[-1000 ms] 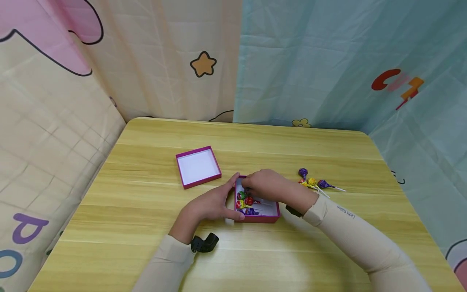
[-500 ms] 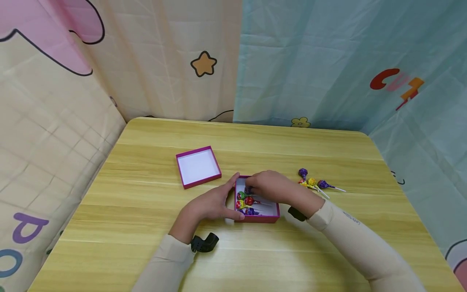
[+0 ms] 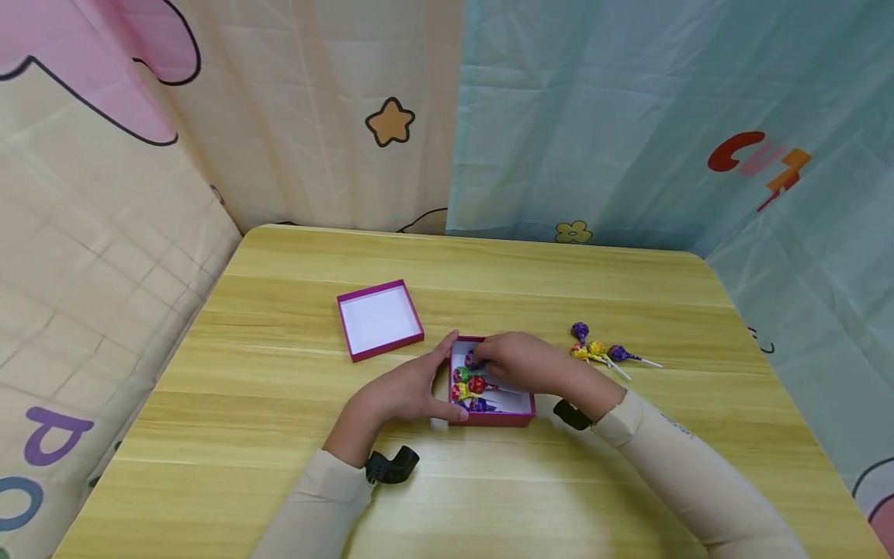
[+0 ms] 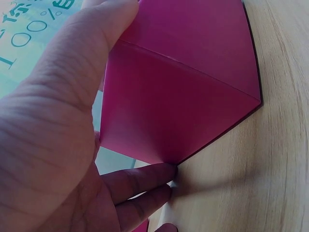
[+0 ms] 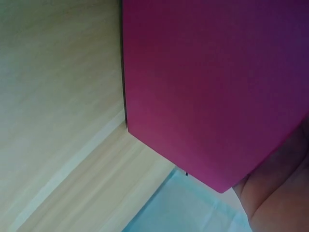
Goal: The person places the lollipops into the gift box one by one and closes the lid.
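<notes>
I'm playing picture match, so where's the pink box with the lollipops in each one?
Head: the pink box is just right of and below the middle.
Left wrist: the pink box fills the upper middle.
Right wrist: the pink box fills the upper right.
All three share the wooden table.
</notes>
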`<state>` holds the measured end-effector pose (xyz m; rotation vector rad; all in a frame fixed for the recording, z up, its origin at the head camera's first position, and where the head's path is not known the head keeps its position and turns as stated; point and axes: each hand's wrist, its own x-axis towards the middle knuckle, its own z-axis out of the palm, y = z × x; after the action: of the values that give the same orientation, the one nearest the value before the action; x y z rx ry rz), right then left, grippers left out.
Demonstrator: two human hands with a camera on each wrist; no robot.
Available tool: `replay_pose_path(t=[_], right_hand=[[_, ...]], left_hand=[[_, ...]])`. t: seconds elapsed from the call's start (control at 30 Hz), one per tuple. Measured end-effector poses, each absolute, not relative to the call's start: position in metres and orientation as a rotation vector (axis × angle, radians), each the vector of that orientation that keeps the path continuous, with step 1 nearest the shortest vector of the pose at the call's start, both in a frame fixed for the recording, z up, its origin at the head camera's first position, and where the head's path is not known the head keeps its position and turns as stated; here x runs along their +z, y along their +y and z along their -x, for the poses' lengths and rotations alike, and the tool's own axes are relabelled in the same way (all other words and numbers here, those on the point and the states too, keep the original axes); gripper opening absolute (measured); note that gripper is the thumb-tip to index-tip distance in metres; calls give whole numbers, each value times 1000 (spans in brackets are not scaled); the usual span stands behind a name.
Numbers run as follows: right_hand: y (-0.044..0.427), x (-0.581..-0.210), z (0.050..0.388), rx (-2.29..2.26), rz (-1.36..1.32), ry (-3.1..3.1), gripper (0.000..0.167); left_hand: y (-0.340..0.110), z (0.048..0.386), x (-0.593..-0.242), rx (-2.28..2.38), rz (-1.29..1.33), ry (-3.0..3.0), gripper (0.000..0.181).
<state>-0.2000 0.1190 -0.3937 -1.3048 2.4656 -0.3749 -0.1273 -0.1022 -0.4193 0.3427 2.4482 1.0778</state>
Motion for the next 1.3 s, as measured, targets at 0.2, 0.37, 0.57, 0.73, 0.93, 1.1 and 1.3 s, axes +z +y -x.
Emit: replay_pose_path(t=[0.2,0.37,0.57,0.73,0.93,1.1,1.3], right_hand=[[117,-394,199,-382,1317,2435,19],[114,-393,199,-384,1320,2413,23],[110,-395,200,-364,1343,2407,25],[107,-395,199,-352,1332,2412,24],[106,-394,197,-332,1291,2423,25],[109,-390,195,-352,1266,2424,27],[112,-392,196,-390,1298,2389,25]], left_hand=[[-102,128,-420,1077,-358,2452,120],[-103,128,-419,1072,-365,2450,120],[-103,128,-420,1084,-375,2438,120],[-103,129,-421,1077,-376,2447,120],[-102,127,-421,1081,-378,2453,120],[-102,128,-421,1082,-373,2446,120],[-102,128,-420,1079,-368,2447,120]])
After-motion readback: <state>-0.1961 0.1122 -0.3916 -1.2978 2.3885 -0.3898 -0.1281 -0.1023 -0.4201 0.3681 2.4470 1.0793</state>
